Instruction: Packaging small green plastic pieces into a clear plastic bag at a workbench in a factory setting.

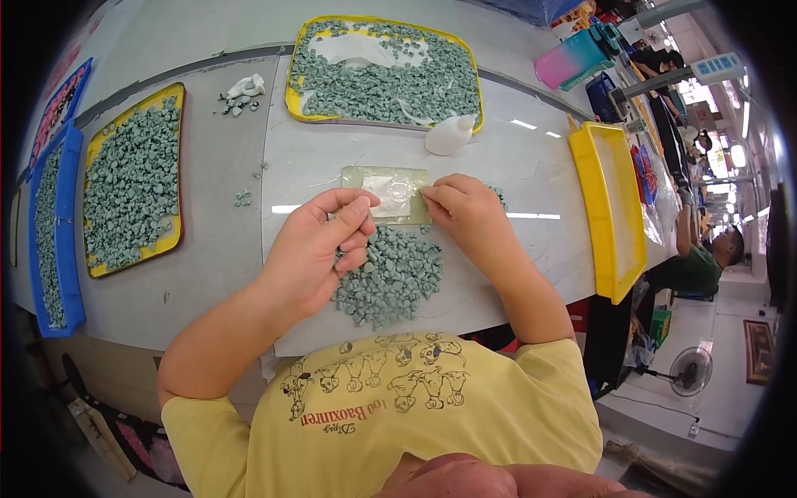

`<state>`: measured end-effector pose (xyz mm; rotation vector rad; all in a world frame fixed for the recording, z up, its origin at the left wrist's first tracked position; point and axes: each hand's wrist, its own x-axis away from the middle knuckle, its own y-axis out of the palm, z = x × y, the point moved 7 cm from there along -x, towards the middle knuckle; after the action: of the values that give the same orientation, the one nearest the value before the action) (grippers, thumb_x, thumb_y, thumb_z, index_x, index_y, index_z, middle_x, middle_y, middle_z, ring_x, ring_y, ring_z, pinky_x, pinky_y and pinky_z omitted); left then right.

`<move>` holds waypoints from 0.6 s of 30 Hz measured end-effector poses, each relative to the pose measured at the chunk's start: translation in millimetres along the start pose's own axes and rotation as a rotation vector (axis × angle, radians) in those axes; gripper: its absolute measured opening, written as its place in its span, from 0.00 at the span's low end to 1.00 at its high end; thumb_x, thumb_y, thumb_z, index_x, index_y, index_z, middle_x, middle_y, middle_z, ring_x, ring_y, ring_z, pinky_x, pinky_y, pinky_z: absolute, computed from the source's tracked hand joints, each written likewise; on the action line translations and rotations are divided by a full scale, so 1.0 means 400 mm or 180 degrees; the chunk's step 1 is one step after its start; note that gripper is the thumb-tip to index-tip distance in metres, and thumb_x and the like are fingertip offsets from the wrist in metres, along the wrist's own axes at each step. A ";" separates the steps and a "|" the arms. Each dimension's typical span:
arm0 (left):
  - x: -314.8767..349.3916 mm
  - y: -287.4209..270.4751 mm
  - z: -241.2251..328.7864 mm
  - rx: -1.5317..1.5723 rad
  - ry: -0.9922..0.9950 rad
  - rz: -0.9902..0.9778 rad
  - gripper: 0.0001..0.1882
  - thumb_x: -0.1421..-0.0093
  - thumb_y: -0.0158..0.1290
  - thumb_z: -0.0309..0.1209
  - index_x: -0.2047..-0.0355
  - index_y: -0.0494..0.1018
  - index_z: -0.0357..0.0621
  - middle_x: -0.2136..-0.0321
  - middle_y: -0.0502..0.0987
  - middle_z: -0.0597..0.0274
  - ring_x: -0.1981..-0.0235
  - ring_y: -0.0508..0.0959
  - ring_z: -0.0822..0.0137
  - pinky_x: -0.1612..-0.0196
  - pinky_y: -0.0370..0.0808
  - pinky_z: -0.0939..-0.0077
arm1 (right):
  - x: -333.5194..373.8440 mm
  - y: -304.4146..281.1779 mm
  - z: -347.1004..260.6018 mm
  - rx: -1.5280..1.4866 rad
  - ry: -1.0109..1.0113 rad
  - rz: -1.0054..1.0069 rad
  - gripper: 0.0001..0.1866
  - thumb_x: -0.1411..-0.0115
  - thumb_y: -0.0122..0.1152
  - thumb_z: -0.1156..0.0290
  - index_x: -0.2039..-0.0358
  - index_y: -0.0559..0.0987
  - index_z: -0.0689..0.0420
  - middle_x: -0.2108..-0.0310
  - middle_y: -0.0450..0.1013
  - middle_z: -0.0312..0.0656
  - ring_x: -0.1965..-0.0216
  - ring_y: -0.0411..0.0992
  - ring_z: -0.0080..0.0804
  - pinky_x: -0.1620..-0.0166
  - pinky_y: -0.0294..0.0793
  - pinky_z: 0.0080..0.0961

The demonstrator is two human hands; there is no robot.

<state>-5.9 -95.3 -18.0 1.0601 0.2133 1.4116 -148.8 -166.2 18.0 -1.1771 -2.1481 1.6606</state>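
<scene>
My left hand (315, 245) is closed in a pinch at the left edge of a flat greenish pad (353, 176); whatever sits between thumb and forefinger is too small to make out. At the pad's right edge, my right hand (469, 207) pinches with thumb and forefinger, and its fingertips hide what they hold. On the pad lies a white sheet (378, 184) with a clear round shape on it. Directly below, near me, is a loose heap of small grey-green pieces (388, 278); my left fingers hang over its upper left side.
A white squeeze bottle (451, 137) stands beyond the pad, by a yellow tray (292, 104) of the same pieces. Another filled yellow tray (93, 266) and a blue tray (75, 307) are left. At right stand a yellow bin (585, 191) and a pink-teal bottle (569, 62). A co-worker (706, 257) is far right.
</scene>
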 end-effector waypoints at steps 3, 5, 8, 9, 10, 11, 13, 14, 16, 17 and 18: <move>0.000 -0.008 0.001 -0.0021 0.0042 0.0073 0.11 0.39 0.48 0.31 0.61 0.67 0.35 0.73 0.67 0.67 0.79 0.60 0.81 0.81 0.57 0.89 | -0.002 -0.004 -0.008 0.0098 -0.0083 0.0052 0.09 0.56 0.62 0.79 0.71 0.78 0.59 0.74 0.72 0.41 0.72 0.71 0.37 0.69 0.72 0.27; 0.001 -0.010 0.000 0.0189 0.0039 0.0053 0.11 0.39 0.47 0.30 0.61 0.67 0.35 0.73 0.67 0.66 0.79 0.60 0.81 0.81 0.58 0.90 | -0.005 -0.012 -0.017 0.0044 -0.0148 0.0126 0.10 0.57 0.63 0.79 0.70 0.77 0.59 0.73 0.72 0.40 0.72 0.71 0.36 0.70 0.72 0.26; 0.005 -0.004 0.008 0.0250 -0.0021 0.0129 0.10 0.39 0.47 0.29 0.61 0.66 0.34 0.71 0.68 0.65 0.79 0.60 0.81 0.81 0.58 0.90 | -0.010 -0.041 -0.044 -0.0037 -0.0434 0.0491 0.11 0.58 0.63 0.81 0.70 0.77 0.60 0.72 0.72 0.40 0.71 0.71 0.35 0.71 0.71 0.25; 0.005 -0.005 0.007 0.0249 -0.0023 0.0127 0.10 0.39 0.47 0.29 0.61 0.66 0.34 0.71 0.68 0.65 0.79 0.60 0.81 0.81 0.58 0.90 | -0.009 -0.042 -0.054 -0.0047 -0.0615 0.0456 0.12 0.58 0.62 0.81 0.70 0.77 0.61 0.72 0.72 0.40 0.71 0.71 0.34 0.71 0.71 0.25; 0.004 -0.005 0.007 0.0212 0.0010 0.0095 0.11 0.40 0.48 0.29 0.61 0.66 0.34 0.69 0.69 0.63 0.79 0.61 0.80 0.80 0.59 0.88 | -0.007 -0.041 -0.064 -0.0058 -0.0795 0.0421 0.13 0.59 0.62 0.82 0.69 0.77 0.62 0.71 0.71 0.40 0.71 0.70 0.34 0.71 0.71 0.25; 0.003 -0.007 0.006 0.0177 0.0047 0.0069 0.12 0.40 0.48 0.30 0.60 0.65 0.33 0.67 0.70 0.60 0.79 0.61 0.80 0.80 0.60 0.87 | -0.008 -0.041 -0.064 -0.0059 -0.0796 0.0420 0.13 0.59 0.62 0.82 0.69 0.77 0.62 0.71 0.71 0.40 0.71 0.70 0.34 0.71 0.71 0.25; 0.000 -0.012 0.001 0.0143 0.0054 0.0049 0.12 0.40 0.48 0.30 0.60 0.65 0.34 0.67 0.70 0.59 0.79 0.61 0.80 0.79 0.60 0.87 | -0.007 -0.036 -0.078 0.0024 -0.1033 0.0385 0.13 0.60 0.61 0.82 0.68 0.77 0.63 0.71 0.72 0.41 0.70 0.71 0.34 0.70 0.71 0.26; -0.001 -0.014 -0.001 0.0110 0.0061 0.0029 0.13 0.40 0.48 0.30 0.59 0.65 0.34 0.66 0.70 0.59 0.79 0.61 0.80 0.79 0.60 0.87 | -0.008 -0.036 -0.079 0.0022 -0.1034 0.0381 0.13 0.60 0.61 0.82 0.68 0.77 0.63 0.71 0.72 0.41 0.70 0.71 0.34 0.70 0.71 0.26; -0.001 -0.013 -0.001 0.0141 0.0046 0.0018 0.12 0.40 0.49 0.30 0.60 0.65 0.35 0.67 0.70 0.59 0.79 0.61 0.80 0.80 0.60 0.87 | -0.010 -0.035 -0.085 0.0074 -0.1115 0.0394 0.13 0.59 0.60 0.81 0.68 0.77 0.64 0.70 0.72 0.42 0.70 0.71 0.35 0.70 0.71 0.26; -0.001 -0.012 -0.001 0.0167 0.0032 0.0001 0.11 0.40 0.49 0.30 0.61 0.65 0.36 0.68 0.70 0.60 0.79 0.61 0.80 0.80 0.60 0.88 | -0.011 -0.035 -0.086 0.0074 -0.1116 0.0392 0.13 0.59 0.60 0.81 0.68 0.77 0.64 0.70 0.72 0.42 0.70 0.71 0.35 0.70 0.71 0.26; -0.001 -0.014 -0.001 0.0169 0.0032 0.0001 0.11 0.40 0.49 0.30 0.61 0.65 0.36 0.68 0.70 0.60 0.79 0.61 0.80 0.80 0.60 0.88 | -0.011 -0.034 -0.088 0.0107 -0.1130 0.0374 0.13 0.58 0.59 0.81 0.68 0.77 0.64 0.71 0.72 0.42 0.70 0.71 0.35 0.70 0.71 0.26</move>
<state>-2.6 -94.5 -22.3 1.0967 0.2590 1.4186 -132.0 -144.2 44.0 -1.0854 -2.2732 2.0851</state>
